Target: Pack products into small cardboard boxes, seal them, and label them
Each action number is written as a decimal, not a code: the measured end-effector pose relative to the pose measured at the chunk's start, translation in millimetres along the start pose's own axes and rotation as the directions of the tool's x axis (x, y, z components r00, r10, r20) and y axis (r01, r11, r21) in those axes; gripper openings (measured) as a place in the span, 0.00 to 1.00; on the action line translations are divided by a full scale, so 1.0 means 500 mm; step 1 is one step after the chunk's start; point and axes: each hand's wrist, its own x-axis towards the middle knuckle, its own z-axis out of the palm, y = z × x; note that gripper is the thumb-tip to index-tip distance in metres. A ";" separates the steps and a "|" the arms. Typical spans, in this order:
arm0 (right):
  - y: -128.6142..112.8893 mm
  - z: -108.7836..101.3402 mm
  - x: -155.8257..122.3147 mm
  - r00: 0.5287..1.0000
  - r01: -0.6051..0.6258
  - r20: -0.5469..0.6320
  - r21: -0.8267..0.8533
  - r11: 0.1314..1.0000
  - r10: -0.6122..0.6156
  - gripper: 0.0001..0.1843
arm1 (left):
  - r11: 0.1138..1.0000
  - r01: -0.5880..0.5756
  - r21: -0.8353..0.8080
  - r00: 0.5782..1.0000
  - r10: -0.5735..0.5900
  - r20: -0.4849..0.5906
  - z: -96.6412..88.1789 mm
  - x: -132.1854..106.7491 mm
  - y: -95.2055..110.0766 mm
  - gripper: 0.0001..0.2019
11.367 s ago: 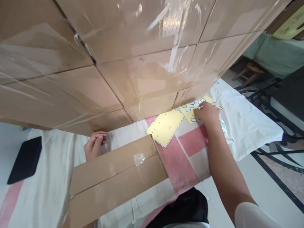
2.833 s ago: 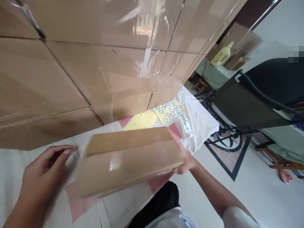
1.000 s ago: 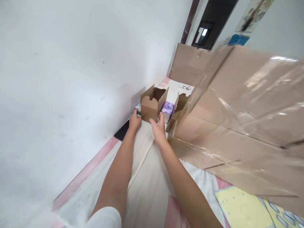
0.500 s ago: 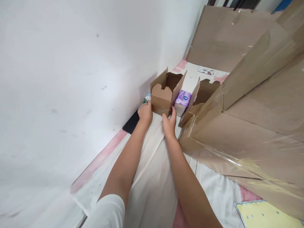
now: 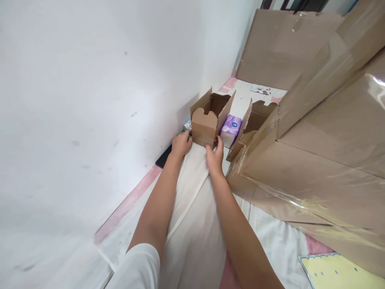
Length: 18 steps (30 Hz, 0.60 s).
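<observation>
A small open brown cardboard box (image 5: 207,123) stands on the cloth near the white wall, flaps up. My left hand (image 5: 181,143) is curled against its lower left corner. My right hand (image 5: 215,153) presses its fingers on the lower right corner, so the box sits between both hands. Right behind it lies a purple tissue pack (image 5: 231,125), and beside that a second open cardboard box (image 5: 256,119).
A tall stack of plastic-wrapped cardboard cartons (image 5: 319,136) crowds the right side. A black flat object (image 5: 164,157) lies by the wall (image 5: 90,100). White and pink cloth (image 5: 195,208) covers the surface. A yellow sheet (image 5: 339,273) shows at bottom right.
Earlier my hands held a long flat carton by the yellow sheets; the view has since turned to the wall corner. In the last half second my left hand slid slightly down the box's corner.
</observation>
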 end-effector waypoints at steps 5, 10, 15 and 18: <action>0.015 0.001 -0.003 0.998 0.059 0.000 -0.012 0.998 -0.059 0.39 | 0.953 0.010 -0.304 0.999 -0.025 -0.044 -0.007 0.012 -0.027 0.16; 0.031 0.000 -0.010 0.995 0.101 0.001 -0.076 0.992 -0.102 0.38 | 0.863 0.030 -0.504 0.999 -0.037 -0.003 -0.026 0.014 -0.032 0.15; 0.025 -0.002 -0.015 0.994 0.105 -0.013 -0.041 0.994 -0.105 0.36 | 0.871 0.061 -0.488 0.996 -0.017 0.093 -0.044 0.010 -0.021 0.16; 0.012 -0.005 -0.019 0.998 0.060 -0.002 0.013 0.998 -0.060 0.35 | 0.918 0.062 -0.392 0.989 -0.003 0.149 -0.048 0.009 -0.012 0.15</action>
